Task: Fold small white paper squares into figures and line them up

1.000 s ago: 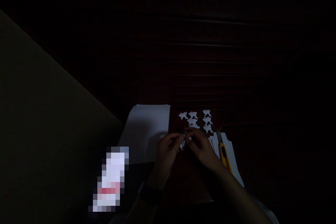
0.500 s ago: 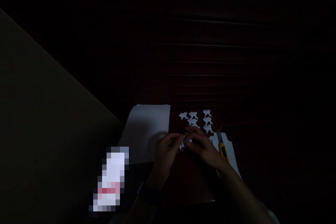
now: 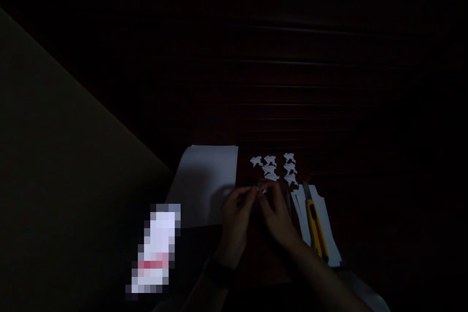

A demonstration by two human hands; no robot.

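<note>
My left hand and my right hand meet over the dark table, fingertips nearly touching. Between their thumbs and fingers is a small piece of folded white paper, mostly hidden by the fingers. Both hands are closed in a pinch on it. Just beyond them lie several small folded paper figures in white, pointed in shape, with more of these figures stacked in a column to the right.
Large white sheets lie to the left. On the right, a yellow utility knife with its blade out rests on a stack of smaller paper. A pixelated bright object is at lower left. A pale wall rises on the left.
My right hand has turned and drawn in toward the left hand, its wrist moving lower and left. The knife's whole handle and more of the paper stack now show. The folded paper is more covered.
</note>
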